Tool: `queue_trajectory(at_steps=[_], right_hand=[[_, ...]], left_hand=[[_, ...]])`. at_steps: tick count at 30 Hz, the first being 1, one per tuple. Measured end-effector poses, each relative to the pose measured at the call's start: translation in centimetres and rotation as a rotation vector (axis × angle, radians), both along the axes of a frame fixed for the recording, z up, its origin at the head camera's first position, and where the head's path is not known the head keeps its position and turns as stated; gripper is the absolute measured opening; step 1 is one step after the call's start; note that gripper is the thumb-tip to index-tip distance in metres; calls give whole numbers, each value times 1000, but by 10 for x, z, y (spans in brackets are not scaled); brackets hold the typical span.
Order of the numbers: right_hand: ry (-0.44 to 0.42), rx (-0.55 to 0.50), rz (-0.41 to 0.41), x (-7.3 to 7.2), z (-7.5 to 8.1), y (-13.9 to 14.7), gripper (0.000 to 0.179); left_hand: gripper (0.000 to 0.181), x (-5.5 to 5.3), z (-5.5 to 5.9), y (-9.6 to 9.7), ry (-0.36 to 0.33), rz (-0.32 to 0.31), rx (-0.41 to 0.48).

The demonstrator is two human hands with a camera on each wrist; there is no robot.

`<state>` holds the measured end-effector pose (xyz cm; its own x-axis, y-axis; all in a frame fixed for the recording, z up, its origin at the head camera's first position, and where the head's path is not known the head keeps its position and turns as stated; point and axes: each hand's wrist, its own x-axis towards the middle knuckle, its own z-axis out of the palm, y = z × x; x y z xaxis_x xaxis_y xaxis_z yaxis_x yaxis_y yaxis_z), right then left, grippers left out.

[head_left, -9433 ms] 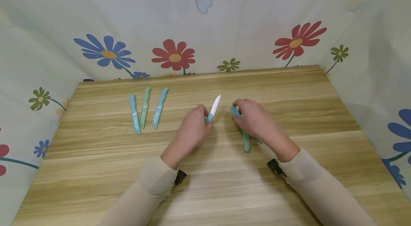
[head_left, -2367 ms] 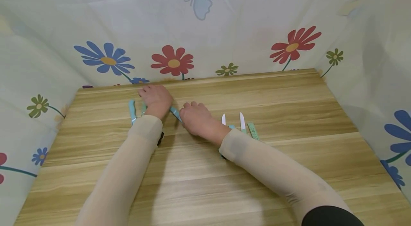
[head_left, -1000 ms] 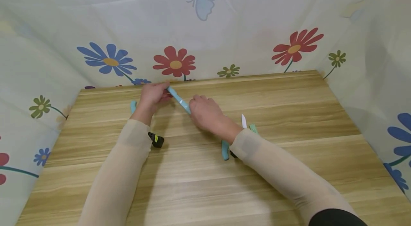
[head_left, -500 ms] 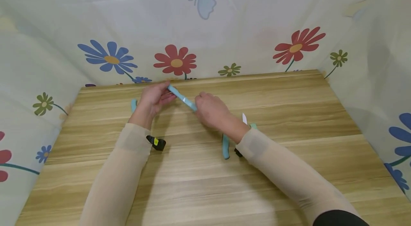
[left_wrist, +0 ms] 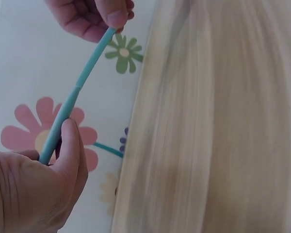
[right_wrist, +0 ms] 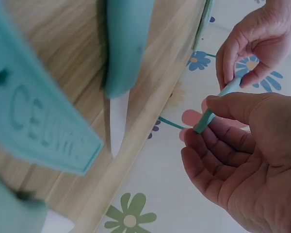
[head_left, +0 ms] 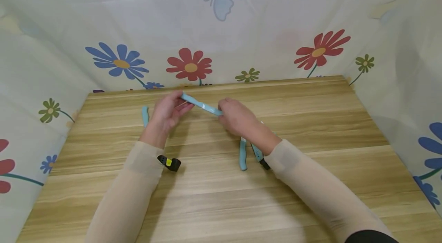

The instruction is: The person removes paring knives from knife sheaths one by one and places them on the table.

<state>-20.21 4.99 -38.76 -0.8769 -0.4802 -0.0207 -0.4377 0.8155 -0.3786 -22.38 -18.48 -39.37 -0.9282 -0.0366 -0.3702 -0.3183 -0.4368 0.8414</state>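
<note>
Above the table's far side, a light-blue knife in its sheath (head_left: 203,106) is held by both hands. My left hand (head_left: 166,114) grips its handle, between thumb and fingers in the left wrist view. My right hand (head_left: 236,116) pinches the sheath's far end; in the right wrist view its thumb presses the sheath tip (right_wrist: 203,122) against the fingers. No blade shows on this knife. Below the right forearm lies a bare blue knife (head_left: 243,156) with a white blade (right_wrist: 117,124), beside a blue lettered sheath (right_wrist: 39,109).
Another blue knife (head_left: 145,115) lies left of my left hand, partly hidden by it. A green handle (right_wrist: 14,206) with a white blade shows at the right wrist view's lower left. The wooden table (head_left: 207,197) meets a flowered cloth (head_left: 269,36) at its back edge.
Earlier my left hand held a bare knife and my right a sheath. Bare knives were then laid down and a sheathed blue one lifted from the left row. Lately it swung rightward, flatter.
</note>
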Motion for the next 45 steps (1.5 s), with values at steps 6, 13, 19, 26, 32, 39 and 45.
queue_trajectory(at_steps=[6, 13, 19, 26, 32, 39, 45], right_hand=[[76, 4, 12, 3, 0, 11, 18], [263, 24, 78, 11, -3, 24, 16], [361, 13, 106, 18, 0, 34, 16], [411, 1, 101, 23, 3, 48, 21], [444, -10, 107, 27, 5, 60, 22], [432, -44, 91, 31, 7, 74, 19], [430, -59, 89, 35, 8, 85, 19]], left_hand=[[22, 12, 0, 9, 28, 19, 11], [19, 25, 0, 19, 38, 49, 65], [20, 34, 2, 28, 67, 63, 81], [17, 46, 5, 41, 48, 103, 163], [25, 55, 2, 52, 55, 102, 193], [23, 63, -1, 63, 54, 68, 187], [16, 68, -3, 71, 45, 42, 179]])
